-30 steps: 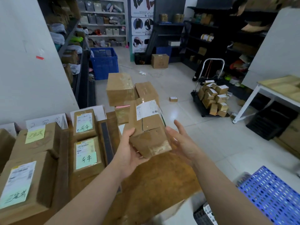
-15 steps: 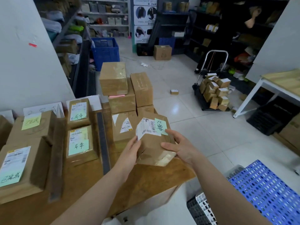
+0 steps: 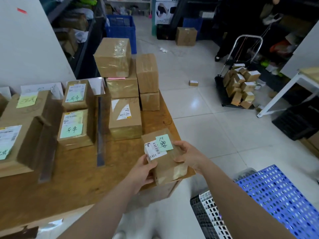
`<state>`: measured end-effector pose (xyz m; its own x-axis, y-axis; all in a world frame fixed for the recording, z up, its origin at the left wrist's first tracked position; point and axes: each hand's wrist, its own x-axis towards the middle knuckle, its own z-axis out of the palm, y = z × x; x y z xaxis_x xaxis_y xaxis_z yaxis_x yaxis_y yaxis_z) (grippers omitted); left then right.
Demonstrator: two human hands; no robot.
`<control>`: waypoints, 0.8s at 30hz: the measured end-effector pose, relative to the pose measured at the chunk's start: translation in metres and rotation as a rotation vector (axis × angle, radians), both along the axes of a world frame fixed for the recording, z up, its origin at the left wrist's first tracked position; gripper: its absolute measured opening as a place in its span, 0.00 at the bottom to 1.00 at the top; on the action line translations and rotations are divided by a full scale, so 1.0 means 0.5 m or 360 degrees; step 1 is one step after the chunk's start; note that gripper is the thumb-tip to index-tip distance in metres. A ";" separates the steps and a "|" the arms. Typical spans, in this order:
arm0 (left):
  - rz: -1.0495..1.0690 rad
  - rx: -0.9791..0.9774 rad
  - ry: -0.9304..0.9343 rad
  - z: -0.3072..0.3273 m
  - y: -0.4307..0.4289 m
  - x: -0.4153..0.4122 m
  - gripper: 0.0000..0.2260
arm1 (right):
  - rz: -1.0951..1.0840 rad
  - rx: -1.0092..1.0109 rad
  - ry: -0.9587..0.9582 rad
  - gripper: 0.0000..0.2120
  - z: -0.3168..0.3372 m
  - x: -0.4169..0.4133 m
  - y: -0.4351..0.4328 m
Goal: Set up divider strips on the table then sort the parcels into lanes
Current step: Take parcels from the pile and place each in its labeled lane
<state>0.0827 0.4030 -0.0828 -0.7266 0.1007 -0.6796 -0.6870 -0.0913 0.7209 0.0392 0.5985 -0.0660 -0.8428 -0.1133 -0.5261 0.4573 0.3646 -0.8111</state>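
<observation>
Item: one small brown parcel [image 3: 165, 163], which we held with both hands. Our left hand [image 3: 143, 171] gripped its near left edge, thumb on top beside the white shipping label [image 3: 154, 151]. Our right hand [image 3: 188, 155] clasped its right side, fingers curled over the edge. A green note [image 3: 164, 143] with handwriting was stuck on the parcel's top, overlapping the label. The parcel sat over the corner of the wooden counter [image 3: 77, 178] nearest us; whether it touched the wood we could not tell. Just beyond the hands stood a larger box [image 3: 125, 118] with a torn label, and beyond that a stack of boxes [image 3: 117, 69]. Left of our left hand a dark divider strip [image 3: 100, 135] lay lengthwise on the counter. Further left we noted two labelled parcels [image 3: 75, 130], one behind the other, each with a green note, then a second strip [image 3: 46, 152] and bigger boxes [image 3: 22, 135]. Right of our right hand and below it, a blue perforated crate [image 3: 279, 200] stood on the tiled floor [image 3: 215, 126].
</observation>
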 end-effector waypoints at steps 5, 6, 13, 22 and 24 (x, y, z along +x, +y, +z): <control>0.0060 -0.0151 -0.0004 -0.035 0.034 -0.005 0.23 | 0.0104 0.0112 0.0038 0.31 -0.026 -0.011 0.014; 0.0044 -0.0244 0.0035 -0.038 0.033 -0.012 0.27 | 0.0103 0.0131 0.0050 0.30 -0.023 -0.010 0.017; -0.0140 -0.0844 0.0354 -0.025 0.004 -0.104 0.37 | -0.0006 0.0451 -0.0268 0.25 -0.019 0.002 0.057; -0.0098 -0.0869 0.0318 -0.029 0.016 -0.095 0.31 | -0.0388 0.0402 0.0038 0.33 -0.042 -0.017 0.069; -0.0032 -0.0853 0.0317 -0.032 0.019 -0.081 0.32 | -0.0415 0.0313 0.0012 0.33 -0.048 -0.010 0.065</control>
<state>0.0421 0.4125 -0.0988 -0.8473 -0.2053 -0.4899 -0.5312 0.3343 0.7785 0.0340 0.6312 -0.0897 -0.8341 0.2103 -0.5099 0.5501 0.3861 -0.7405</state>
